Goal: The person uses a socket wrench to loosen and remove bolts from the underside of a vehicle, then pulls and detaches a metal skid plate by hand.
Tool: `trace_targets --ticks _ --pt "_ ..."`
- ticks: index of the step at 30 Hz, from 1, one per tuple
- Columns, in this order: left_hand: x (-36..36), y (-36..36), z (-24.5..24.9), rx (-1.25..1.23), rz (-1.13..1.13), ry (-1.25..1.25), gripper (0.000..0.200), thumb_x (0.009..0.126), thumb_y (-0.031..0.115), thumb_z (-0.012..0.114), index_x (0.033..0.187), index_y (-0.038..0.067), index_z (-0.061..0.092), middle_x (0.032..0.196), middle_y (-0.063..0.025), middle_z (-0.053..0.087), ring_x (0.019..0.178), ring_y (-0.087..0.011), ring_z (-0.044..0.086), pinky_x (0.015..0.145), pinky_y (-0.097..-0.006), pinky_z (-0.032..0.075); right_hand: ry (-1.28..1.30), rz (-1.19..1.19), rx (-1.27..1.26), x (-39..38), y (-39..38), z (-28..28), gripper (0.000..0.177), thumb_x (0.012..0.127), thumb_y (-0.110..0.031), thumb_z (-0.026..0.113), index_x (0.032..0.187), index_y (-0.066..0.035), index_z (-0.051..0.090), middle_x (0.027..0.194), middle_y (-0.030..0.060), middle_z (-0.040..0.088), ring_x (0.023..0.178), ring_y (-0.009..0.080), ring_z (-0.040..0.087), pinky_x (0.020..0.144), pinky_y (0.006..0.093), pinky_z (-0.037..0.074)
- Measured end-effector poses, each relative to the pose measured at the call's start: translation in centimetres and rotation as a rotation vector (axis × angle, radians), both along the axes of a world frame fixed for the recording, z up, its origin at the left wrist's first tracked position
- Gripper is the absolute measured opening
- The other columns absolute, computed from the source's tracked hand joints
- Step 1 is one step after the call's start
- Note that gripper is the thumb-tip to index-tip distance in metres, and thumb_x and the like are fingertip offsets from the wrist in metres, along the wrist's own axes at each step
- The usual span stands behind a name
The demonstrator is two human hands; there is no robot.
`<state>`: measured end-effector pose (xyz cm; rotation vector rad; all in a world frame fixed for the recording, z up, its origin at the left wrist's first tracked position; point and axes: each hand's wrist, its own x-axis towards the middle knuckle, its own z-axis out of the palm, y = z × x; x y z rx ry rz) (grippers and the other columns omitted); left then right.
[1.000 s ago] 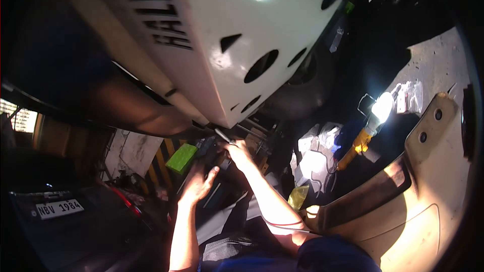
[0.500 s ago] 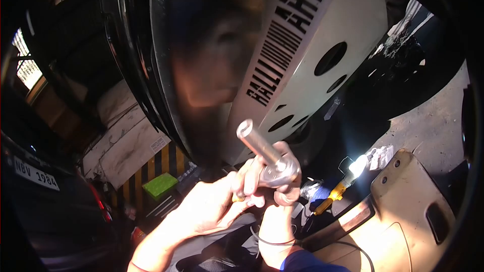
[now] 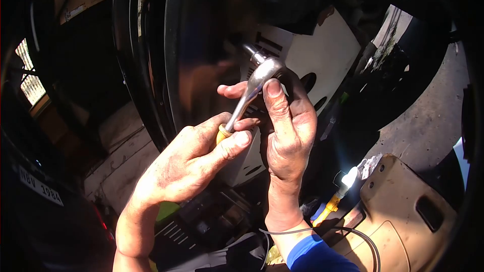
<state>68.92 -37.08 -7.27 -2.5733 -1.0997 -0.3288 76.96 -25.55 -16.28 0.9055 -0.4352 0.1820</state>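
I look up at the underside of a vehicle. My left hand [image 3: 194, 158] grips the yellow handle of a chrome ratchet wrench [image 3: 245, 95], thumb along its shaft. My right hand [image 3: 287, 128] wraps around the ratchet's head, thumb pressed on the top. The head carries a socket extension pointing up and left toward the dark underbody. Behind the hands hangs a white skid plate [image 3: 330, 53] with oval holes and black lettering, partly hidden by my fingers.
A black bumper edge [image 3: 146, 70] curves down at the left. A lit work lamp [image 3: 345, 184] with a yellow handle lies on the floor at the lower right, beside a tan panel [image 3: 403, 216]. A car's licence plate [image 3: 40, 186] shows at the far left.
Both hands went from reaching low at the floor to raising the ratchet close to my face. The extension now points up at the underbody, and my view has tilted upward.
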Motion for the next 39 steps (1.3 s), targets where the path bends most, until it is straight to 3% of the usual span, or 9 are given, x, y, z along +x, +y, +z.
trace_targets --ticks 2,6,13,18,24,28,32,33,39 --pt "-0.2 -0.5 0.3 -0.054 0.012 -0.049 0.054 0.102 0.044 0.065 0.126 -0.004 0.064 0.061 -0.0021 0.05 0.055 -0.0071 0.044 0.053 -0.0293 0.035 -0.055 0.034 0.001 0.1 -0.6 -0.2 0.038 0.108 -0.032 0.053 0.121 0.003 0.06 0.097 0.0219 0.075 0.091 0.0305 0.077 0.07 0.0319 0.064" --pt "0.9 -2.9 -0.3 0.643 -0.079 0.262 0.04 0.093 0.032 0.079 0.107 -0.003 0.064 0.059 -0.0096 0.059 0.046 -0.0182 0.051 0.049 -0.0322 0.037 -0.114 0.095 0.111 0.0 -1.3 0.0 0.029 0.107 -0.025 0.057 0.126 -0.003 0.056 0.101 0.0121 0.073 0.091 0.022 0.075 0.077 0.031 0.063" --pt "5.4 -9.0 -0.3 1.508 -0.407 0.701 0.037 0.059 0.002 0.083 0.09 -0.001 0.064 0.083 -0.0119 0.056 0.078 -0.0293 0.058 0.067 -0.0403 0.045 -0.009 0.065 0.02 0.9 -2.8 1.3 0.031 0.107 -0.032 0.059 0.117 -0.003 0.054 0.093 0.0076 0.069 0.079 0.0134 0.072 0.059 0.024 0.056" --pt "5.0 -10.2 1.8 1.446 -0.172 0.687 0.033 0.061 0.009 0.083 0.08 -0.001 0.058 0.077 -0.0129 0.051 0.067 -0.0316 0.051 0.061 -0.0422 0.04 0.03 -0.077 -0.114 0.7 -2.6 1.0 0.029 0.104 -0.026 0.065 0.117 -0.001 0.06 0.087 0.008 0.073 0.08 0.0157 0.073 0.067 0.0266 0.055" --pt "0.0 -4.8 1.2 1.125 -0.14 0.488 0.042 0.099 0.034 0.068 0.079 0.001 0.05 0.064 -0.0156 0.04 0.056 -0.0332 0.041 0.056 -0.0412 0.038 0.087 -0.223 -0.269 1.1 -2.1 0.7 0.032 0.104 -0.023 0.062 0.125 0.002 0.058 0.098 0.0215 0.073 0.093 0.036 0.076 0.075 0.0387 0.058" --pt "-0.8 -3.6 1.3 1.192 -0.222 0.519 0.038 0.081 0.022 0.088 0.08 0.002 0.055 0.061 -0.0104 0.045 0.049 -0.0267 0.045 0.05 -0.0358 0.039 0.055 -0.192 -0.238 1.0 -1.5 0.7 0.033 0.105 -0.024 0.061 0.127 0.001 0.059 0.1 0.0205 0.074 0.093 0.034 0.077 0.074 0.0382 0.059" --pt "2.9 -7.6 3.1 1.377 -0.307 0.635 0.034 0.078 0.014 0.084 0.086 -0.001 0.056 0.074 -0.0128 0.051 0.062 -0.0298 0.052 0.059 -0.0397 0.043 0.07 -0.155 -0.209 0.5 -1.6 1.1 0.03 0.106 -0.024 0.06 0.124 0.0 0.06 0.091 0.0154 0.072 0.08 0.0262 0.075 0.071 0.0349 0.058" --pt "3.6 -8.4 3.1 1.429 -0.303 0.646 0.034 0.077 0.014 0.084 0.085 -0.001 0.055 0.074 -0.0128 0.05 0.062 -0.0296 0.051 0.059 -0.04 0.042 0.082 -0.11 -0.19 0.4 -1.9 1.5 0.031 0.106 -0.031 0.062 0.12 -0.003 0.062 0.091 0.0049 0.072 0.078 0.0101 0.069 0.061 0.0232 0.053" --pt "3.4 -8.9 1.3 1.513 -0.264 0.619 0.037 0.07 0.009 0.085 0.079 -0.002 0.05 0.071 -0.0124 0.046 0.062 -0.028 0.045 0.057 -0.0412 0.036 0.107 -0.196 -0.296 1.1 -1.4 0.8 0.032 0.105 -0.027 0.063 0.125 -0.002 0.062 0.088 0.0039 0.073 0.076 0.0085 0.067 0.062 0.0238 0.053"
